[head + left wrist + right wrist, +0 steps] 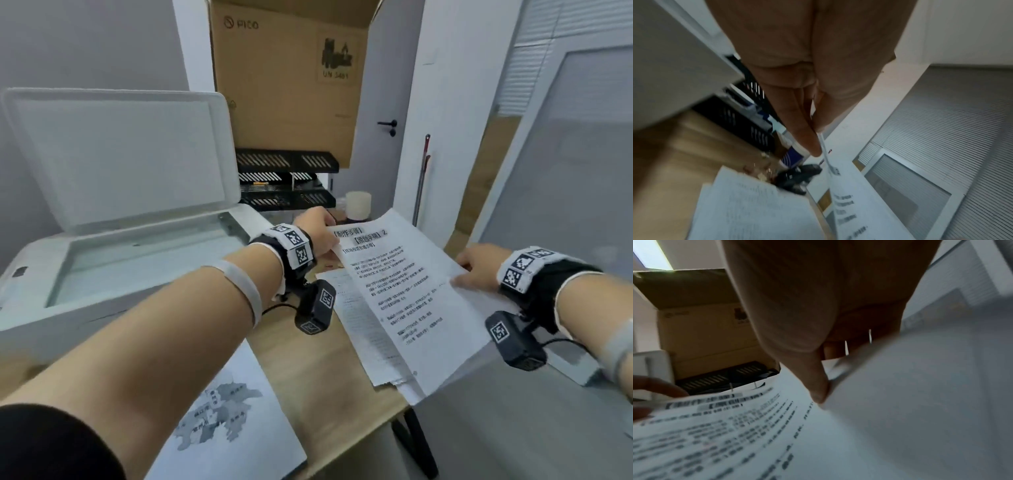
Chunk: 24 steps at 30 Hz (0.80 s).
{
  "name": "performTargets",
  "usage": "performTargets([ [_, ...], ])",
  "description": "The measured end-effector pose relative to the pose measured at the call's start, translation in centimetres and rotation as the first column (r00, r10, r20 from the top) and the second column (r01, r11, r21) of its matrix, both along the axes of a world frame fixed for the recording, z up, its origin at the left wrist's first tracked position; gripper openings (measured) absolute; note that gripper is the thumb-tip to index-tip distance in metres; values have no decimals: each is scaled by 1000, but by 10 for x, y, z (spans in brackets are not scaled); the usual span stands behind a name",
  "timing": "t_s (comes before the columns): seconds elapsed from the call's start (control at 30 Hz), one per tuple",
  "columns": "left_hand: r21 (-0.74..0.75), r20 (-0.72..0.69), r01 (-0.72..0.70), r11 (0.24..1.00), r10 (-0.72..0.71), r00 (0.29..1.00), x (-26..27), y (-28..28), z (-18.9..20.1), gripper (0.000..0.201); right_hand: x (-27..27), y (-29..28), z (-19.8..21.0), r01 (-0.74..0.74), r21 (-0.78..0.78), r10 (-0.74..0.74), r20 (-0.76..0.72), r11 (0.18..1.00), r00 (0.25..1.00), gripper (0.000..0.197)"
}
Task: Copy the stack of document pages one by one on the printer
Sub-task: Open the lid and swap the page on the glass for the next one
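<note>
A printed page [400, 294] with black text is lifted above the desk, held at two edges. My left hand [318, 233] pinches its top left edge, thumb and finger closed on the sheet [825, 152]. My right hand [476, 270] pinches the right edge, thumb on top of the page [777, 426]. Beneath it lies the stack of pages [352, 329] on the wooden desk [315, 394]; the stack [748, 207] also shows in the left wrist view. The white printer [30, 267] stands at the left with its lid [116, 157] raised and the scanner glass [144, 263] bare.
A sheet with a grey map [219, 414] lies at the desk's near left. Black slotted trays [284, 178] and a large cardboard box [287, 82] stand behind the printer. A pale cup [358, 204] sits at the back. The desk edge drops off to the right.
</note>
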<state>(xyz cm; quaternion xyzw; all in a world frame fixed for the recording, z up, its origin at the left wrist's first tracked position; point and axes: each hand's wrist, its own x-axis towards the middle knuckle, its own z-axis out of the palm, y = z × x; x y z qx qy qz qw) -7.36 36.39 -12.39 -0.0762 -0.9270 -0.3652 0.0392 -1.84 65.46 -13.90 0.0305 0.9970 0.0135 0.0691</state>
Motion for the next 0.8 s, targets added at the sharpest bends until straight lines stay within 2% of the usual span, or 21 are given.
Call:
performTargets([
  [0.1, 133, 178, 46, 990, -70, 982, -6, 33, -33, 37, 5, 19, -24, 68, -70, -67, 8, 995, 998, 29],
  [0.2, 219, 359, 75, 973, -152, 921, -3, 46, -51, 51, 6, 24, -44, 89, -122, -90, 0, 988, 996, 26],
  [0.33, 231, 432, 3, 973, -105, 896, 7, 41, -64, 70, 3, 17, -60, 114, -131, -117, -15, 985, 993, 27],
  [0.43, 210, 443, 17, 978, -111, 889, 14, 27, -70, 75, 4, 7, -65, 154, -139, -158, -14, 978, 987, 33],
  [0.53, 140, 459, 77, 987, -134, 878, 26, 2, -67, 61, 10, -21, -61, 169, -100, -181, -129, 980, 975, 55],
  [0.57, 88, 445, 108, 990, -136, 885, 32, -9, -64, 54, 13, -38, -58, 141, -110, -161, -204, 984, 966, 55],
  [0.63, -22, 396, 172, 985, -149, 906, 45, -34, -58, 41, 20, -81, -54, 13, -243, -76, -255, 970, 964, 39],
  [0.73, -152, 367, 191, 970, -124, 922, 66, -79, -55, 27, 33, -167, -60, -166, -526, 138, -93, 834, 986, 17],
  [0.8, -196, 337, 131, 972, -59, 940, 78, -115, -58, 18, 37, -218, -74, -155, -666, 224, 19, 730, 974, 15],
])
